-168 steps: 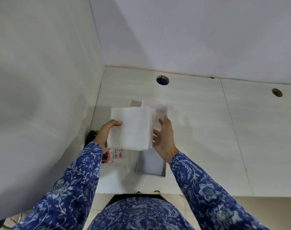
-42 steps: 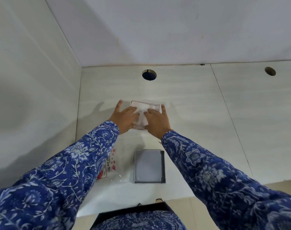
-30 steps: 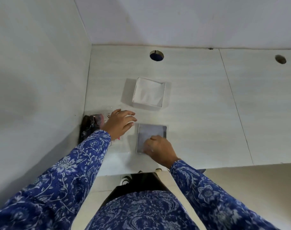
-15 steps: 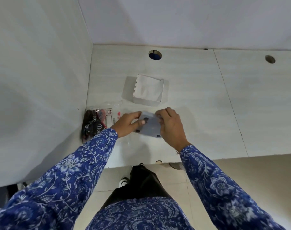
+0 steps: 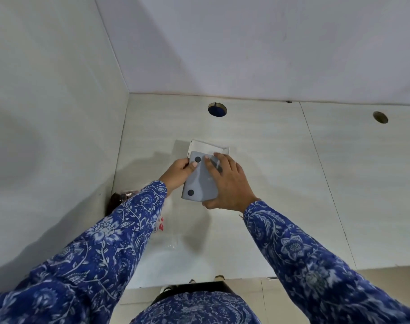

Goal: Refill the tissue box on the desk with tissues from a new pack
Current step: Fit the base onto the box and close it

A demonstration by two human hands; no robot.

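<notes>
A square white tissue box (image 5: 209, 146) stands on the pale desk (image 5: 269, 174), its open side up, mostly covered. Over it I hold a grey panel (image 5: 200, 183) with round black pads on its upper face, tilted, its far edge over the box. My left hand (image 5: 177, 174) grips the panel's left edge. My right hand (image 5: 229, 183) lies across its right side, fingers spread on top and thumb under the near edge. The tissues inside the box are hidden by the panel.
A clear plastic tissue wrapper with red print (image 5: 163, 228) lies on the desk under my left sleeve, with a dark object (image 5: 116, 199) against the left wall. Two round cable holes (image 5: 217, 109) (image 5: 380, 117) sit near the back wall. The desk's front edge is close to my body.
Both hands have carried the grey panel away from me, from in front of the box to over it. My head has tilted up slightly.
</notes>
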